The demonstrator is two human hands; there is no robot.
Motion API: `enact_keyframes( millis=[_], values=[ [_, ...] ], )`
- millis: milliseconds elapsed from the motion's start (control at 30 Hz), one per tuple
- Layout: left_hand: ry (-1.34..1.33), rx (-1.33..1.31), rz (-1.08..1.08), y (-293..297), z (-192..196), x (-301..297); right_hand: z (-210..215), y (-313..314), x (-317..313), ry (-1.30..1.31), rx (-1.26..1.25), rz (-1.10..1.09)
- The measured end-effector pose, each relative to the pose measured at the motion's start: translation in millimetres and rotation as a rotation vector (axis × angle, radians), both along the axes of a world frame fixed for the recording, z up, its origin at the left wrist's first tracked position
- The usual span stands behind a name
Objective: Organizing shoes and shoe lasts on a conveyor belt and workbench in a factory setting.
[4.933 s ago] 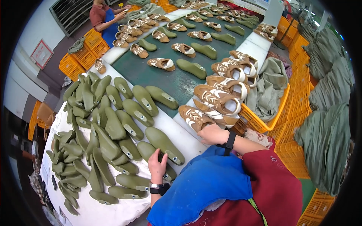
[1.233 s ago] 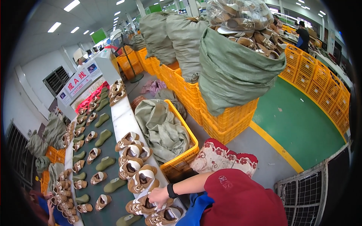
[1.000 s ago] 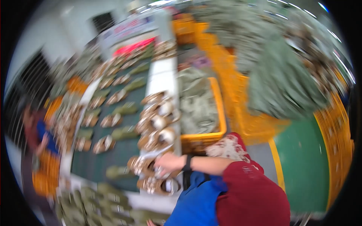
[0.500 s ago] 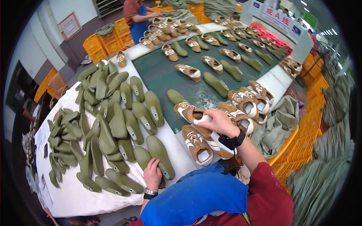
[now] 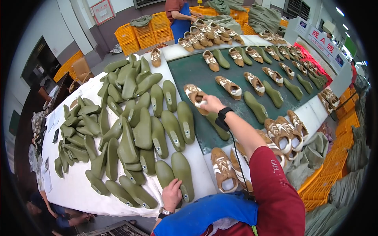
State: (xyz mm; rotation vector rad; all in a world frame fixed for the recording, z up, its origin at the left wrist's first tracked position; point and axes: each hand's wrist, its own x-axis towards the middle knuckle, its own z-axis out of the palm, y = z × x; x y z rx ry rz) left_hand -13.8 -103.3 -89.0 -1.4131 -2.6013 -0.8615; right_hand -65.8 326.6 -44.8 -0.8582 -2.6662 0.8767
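Reaching over the green belt (image 5: 185, 76), my right hand (image 5: 212, 104) grips a brown-and-white sneaker (image 5: 193, 93) by its heel end. The shoe is at the belt's left edge, its toe pointing away from me; whether it rests on the belt I cannot tell. Under my right wrist lies a green shoe last (image 5: 217, 128), partly covered. My left hand (image 5: 172, 192) has its fingers curled at the near end of a long green last (image 5: 182, 173). A second last (image 5: 163, 172) lies against that one on the white table, to its left.
A large heap of green lasts (image 5: 130, 133) covers the white table (image 5: 51, 157) on the left. Several sneakers (image 5: 224, 169) stand along the near edge. Rows of shoes and lasts fill the belt. Orange crates (image 5: 327, 177) line the right; a co-worker (image 5: 181, 19) stands at the far side.
My right hand has carried the sneaker from the near end of the belt farther away and leftward, past the green last. My left hand stays at the same lasts. The view has turned left.
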Motion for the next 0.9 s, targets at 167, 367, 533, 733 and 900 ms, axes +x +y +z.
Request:
enact_keyframes(
  millis=[167, 367, 533, 733, 900],
  values=[
    [0.003, -0.026, 0.037, -4.2, -2.2, -2.0, -47.9, -8.2, -47.9, -0.094, -0.073, -0.101],
    [-0.008, -0.06, 0.017, 3.7, -3.7, 0.3, -132.4, 23.2, -47.4, 0.226, -0.355, -0.187],
    [-0.003, -0.069, 0.05, -3.5, -6.1, -1.7, -84.6, -32.3, -38.9, -0.019, -0.247, 0.013],
    [-0.017, -0.055, 0.044, 0.5, 0.0, -5.7, -20.2, -116.6, -10.9, -0.315, 0.023, 0.206],
    [-0.019, 0.02, 0.042, -4.4, -3.9, -2.4, -42.4, -146.1, -9.1, -0.314, 0.171, 0.122]
  ],
)
